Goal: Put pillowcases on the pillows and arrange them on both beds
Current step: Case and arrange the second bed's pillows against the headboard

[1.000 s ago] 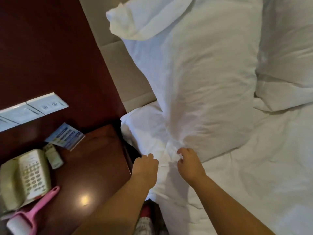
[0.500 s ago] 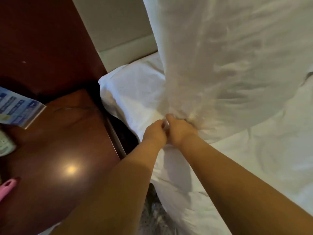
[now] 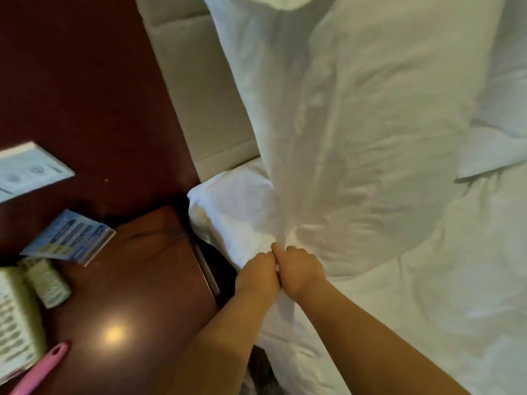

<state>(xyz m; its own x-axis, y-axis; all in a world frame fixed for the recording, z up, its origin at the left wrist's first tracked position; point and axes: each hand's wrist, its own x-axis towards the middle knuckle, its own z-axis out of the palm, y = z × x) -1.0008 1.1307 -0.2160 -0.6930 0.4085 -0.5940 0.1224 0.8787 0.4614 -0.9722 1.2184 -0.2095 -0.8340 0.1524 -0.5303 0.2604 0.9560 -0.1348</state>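
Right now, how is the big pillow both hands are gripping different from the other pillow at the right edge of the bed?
The gripped pillow stands propped up against the headboard, its lower corner pinched by the left hand and right hand; the right-edge pillow is untouched. The gripped pillow shows almost whole, while the other is mostly cut off by the frame. Both are in white cases on the same bed.
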